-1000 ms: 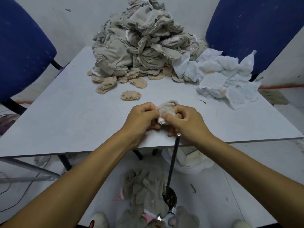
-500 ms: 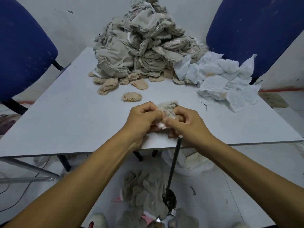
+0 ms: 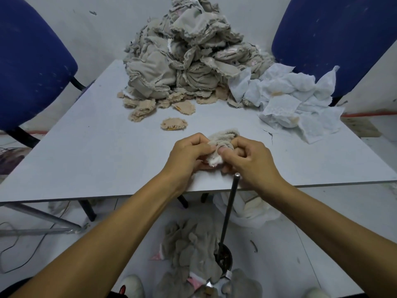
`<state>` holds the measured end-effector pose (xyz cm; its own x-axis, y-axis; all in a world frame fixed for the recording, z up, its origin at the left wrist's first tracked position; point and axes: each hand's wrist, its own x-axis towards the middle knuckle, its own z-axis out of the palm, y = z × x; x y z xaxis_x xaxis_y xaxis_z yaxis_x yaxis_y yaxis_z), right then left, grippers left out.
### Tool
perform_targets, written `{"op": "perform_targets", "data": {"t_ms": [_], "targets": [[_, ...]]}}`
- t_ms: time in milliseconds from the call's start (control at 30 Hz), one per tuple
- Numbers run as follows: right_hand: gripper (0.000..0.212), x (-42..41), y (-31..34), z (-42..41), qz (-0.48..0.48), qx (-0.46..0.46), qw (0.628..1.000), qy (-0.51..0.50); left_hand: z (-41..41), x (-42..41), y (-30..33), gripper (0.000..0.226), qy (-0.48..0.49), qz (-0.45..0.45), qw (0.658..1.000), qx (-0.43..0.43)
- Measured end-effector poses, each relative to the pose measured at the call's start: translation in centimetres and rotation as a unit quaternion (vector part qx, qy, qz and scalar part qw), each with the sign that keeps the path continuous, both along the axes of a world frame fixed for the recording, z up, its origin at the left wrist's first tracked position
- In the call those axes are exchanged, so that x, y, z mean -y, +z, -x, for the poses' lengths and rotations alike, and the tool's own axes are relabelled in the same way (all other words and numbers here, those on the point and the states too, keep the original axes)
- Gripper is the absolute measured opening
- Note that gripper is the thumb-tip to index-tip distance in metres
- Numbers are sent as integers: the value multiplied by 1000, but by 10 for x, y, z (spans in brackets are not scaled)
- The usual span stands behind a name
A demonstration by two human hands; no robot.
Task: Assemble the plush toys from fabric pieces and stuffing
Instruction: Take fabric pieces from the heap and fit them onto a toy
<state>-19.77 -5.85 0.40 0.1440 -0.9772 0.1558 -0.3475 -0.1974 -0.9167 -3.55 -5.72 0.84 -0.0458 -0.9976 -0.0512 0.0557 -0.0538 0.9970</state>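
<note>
Fingers [image 3: 206,147] of left hand [image 3: 189,153] and right hand [image 3: 247,155]: curled, both pinching one small fabric piece [image 3: 221,139] just above the tabletop [image 3: 96,151], white stuffing showing beneath. Advice: work stuffing in gradually, thumb pressing, opening held taut.

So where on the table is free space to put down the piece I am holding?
Bare tabletop lies left of your left hand, up to the blue chair. A smaller patch lies right of your right hand, below the white sheets. The far end is crowded by the fabric pile.
</note>
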Motion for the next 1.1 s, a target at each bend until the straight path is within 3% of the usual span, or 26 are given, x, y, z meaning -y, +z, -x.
{"op": "perform_targets", "data": {"t_ms": [67, 233, 300, 400, 433, 500, 600, 667, 767, 1000, 1100], "targets": [[23, 2, 1, -2, -13, -7, 1000, -19, 1, -3, 2, 15, -8, 19, 1000, 23], [18, 10, -1, -8, -14, -27, 997, -78, 3, -14, -2, 39, -29, 86, 981, 172], [19, 14, 1, -10, -30, -43, 996, -79, 3, -15, -3, 38, -9, 95, 973, 209], [17, 16, 7, 0, -145, 118, 981, 57, 3, -9, -1, 24, 59, 59, 984, 159], [11, 15, 9, 5, -162, 141, 971, 104, 3, -6, -1, 22, 65, 39, 989, 127], [8, 13, 7, 12, -135, 101, 975, 145, 2, -2, -2, 22, 87, 17, 990, 112], [6, 8, 0, 5, -30, -38, 996, 75, 7, 0, -5, 24, 150, 3, 981, 125], [13, 6, -1, -3, 17, -66, 998, 7, 15, -2, -4, 25, 164, -8, 978, 128], [27, 8, -2, -4, 16, -24, 998, -52, 24, -9, -3, 32, 150, 12, 979, 138], [27, 16, 4, -15, -102, 71, 991, -59, 15, -13, 3, 22, 148, 43, 976, 155], [26, 15, 4, -19, -79, 43, 993, -78, 12, -12, 7, 18, 155, 48, 970, 182]]}}
